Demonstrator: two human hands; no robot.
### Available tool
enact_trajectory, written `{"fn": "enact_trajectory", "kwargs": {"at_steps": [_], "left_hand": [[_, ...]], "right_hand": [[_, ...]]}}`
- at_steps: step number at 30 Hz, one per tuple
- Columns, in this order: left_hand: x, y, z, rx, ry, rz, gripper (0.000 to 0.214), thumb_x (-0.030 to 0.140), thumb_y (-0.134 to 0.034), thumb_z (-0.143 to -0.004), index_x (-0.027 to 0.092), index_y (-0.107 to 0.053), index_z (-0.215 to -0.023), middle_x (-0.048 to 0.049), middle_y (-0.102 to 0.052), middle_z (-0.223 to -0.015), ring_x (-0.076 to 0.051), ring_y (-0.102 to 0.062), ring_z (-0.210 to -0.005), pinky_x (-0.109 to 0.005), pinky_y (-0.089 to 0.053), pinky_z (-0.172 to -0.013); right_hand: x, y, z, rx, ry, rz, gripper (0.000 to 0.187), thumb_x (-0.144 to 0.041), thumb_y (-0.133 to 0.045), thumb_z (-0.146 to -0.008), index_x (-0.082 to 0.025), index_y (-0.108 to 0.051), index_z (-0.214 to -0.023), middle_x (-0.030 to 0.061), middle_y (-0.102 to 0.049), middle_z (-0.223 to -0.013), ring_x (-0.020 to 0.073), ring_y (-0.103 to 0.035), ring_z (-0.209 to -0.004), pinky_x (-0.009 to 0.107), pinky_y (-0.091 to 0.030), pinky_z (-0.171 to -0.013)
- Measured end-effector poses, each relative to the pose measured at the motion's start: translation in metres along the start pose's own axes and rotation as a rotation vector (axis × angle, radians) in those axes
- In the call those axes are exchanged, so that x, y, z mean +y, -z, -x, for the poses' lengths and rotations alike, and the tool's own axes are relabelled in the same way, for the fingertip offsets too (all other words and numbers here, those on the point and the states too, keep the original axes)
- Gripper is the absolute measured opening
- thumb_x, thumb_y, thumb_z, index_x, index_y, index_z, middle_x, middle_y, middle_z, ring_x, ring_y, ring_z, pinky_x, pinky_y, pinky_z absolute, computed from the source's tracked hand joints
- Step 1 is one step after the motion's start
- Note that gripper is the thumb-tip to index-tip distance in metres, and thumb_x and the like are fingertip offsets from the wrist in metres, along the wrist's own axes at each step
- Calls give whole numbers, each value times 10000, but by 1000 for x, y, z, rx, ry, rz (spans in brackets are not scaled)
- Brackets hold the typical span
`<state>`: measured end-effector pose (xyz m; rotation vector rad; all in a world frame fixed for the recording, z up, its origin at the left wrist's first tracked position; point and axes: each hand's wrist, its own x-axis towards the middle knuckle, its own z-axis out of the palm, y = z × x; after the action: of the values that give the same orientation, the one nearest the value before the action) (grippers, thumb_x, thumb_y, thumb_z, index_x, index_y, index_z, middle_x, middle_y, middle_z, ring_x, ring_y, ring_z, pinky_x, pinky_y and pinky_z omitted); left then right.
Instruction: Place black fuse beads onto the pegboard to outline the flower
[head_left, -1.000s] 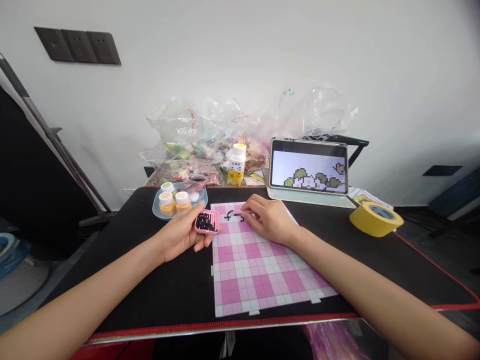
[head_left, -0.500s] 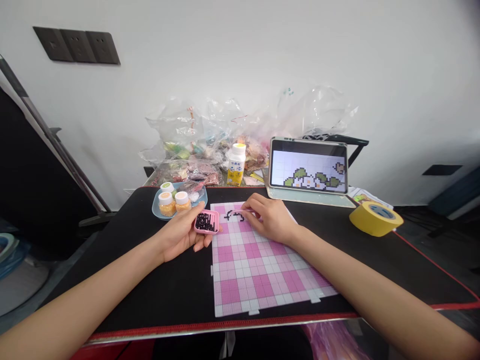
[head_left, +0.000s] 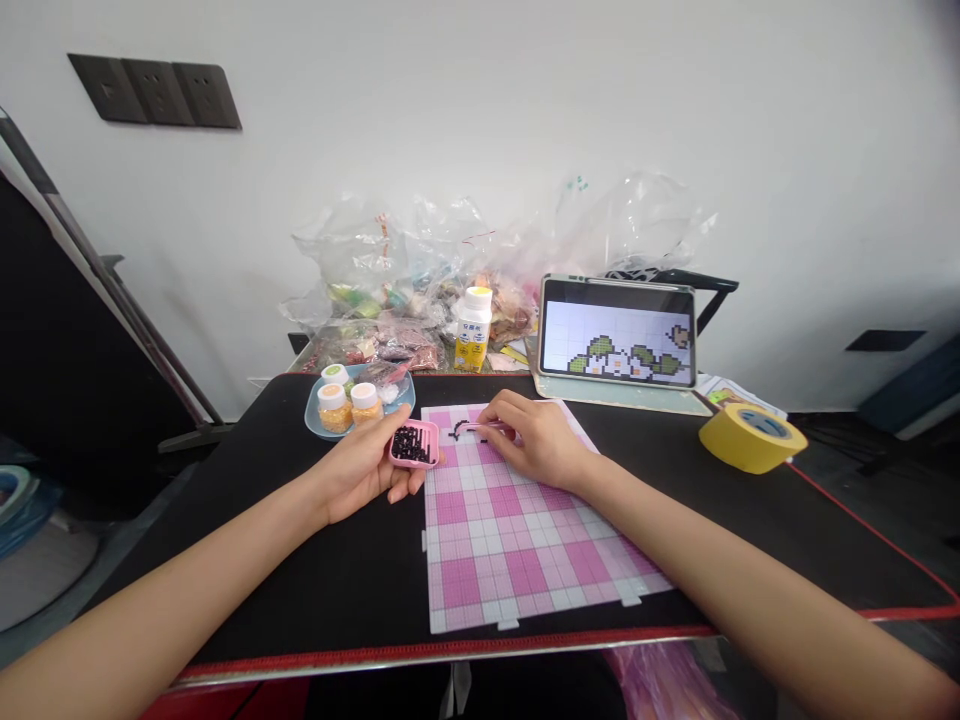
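Observation:
A pink and white checked pegboard (head_left: 517, 530) lies on the black desk mat (head_left: 315, 560). A short row of black beads (head_left: 459, 431) sits near its far edge. My left hand (head_left: 367, 465) holds a small pink tray of black beads (head_left: 414, 444) at the board's left edge. My right hand (head_left: 536, 440) rests on the board's far part, fingers pinched on pink tweezers (head_left: 487, 427) whose tip points at the bead row.
A blue plate (head_left: 313, 420) with three small bead jars stands behind my left hand. A white bottle (head_left: 474, 329), heaped plastic bags (head_left: 420, 280), a tablet (head_left: 616, 340) showing a pixel pattern and a yellow tape roll (head_left: 751, 437) line the back and right.
My right hand has shifted slightly left along the bead row with the tweezers. My left hand and the pink tray have stayed put.

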<state>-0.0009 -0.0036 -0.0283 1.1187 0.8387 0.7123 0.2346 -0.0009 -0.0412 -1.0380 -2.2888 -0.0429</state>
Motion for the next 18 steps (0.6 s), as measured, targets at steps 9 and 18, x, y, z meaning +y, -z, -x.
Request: {"fn": "enact_trajectory", "kwargs": {"at_steps": [9,18], "left_hand": [[2,-3,0,8,2,-4,479,404,-347,-957,76,-595,-711,-123,-638,-618,-108,-528,-406,-164,-381,-327],[2,-2,2,25,32,3,459,386,-342,-960,80,-595,-730,-116,-631,-579,-114,-530,-398,-165,-385,-324]], "right_hand": [[5,1,1,7,-25,61,224,-301,-456,-918,-152,-620,-882,62,-623,-879,100,-531,-626,226,-357,-550],[4,0,1,-5,-18,109,242,-301,-446,-926,-145,-627,-887,61,-626,-870,104,-537,-627,229,-351,-544]]}}
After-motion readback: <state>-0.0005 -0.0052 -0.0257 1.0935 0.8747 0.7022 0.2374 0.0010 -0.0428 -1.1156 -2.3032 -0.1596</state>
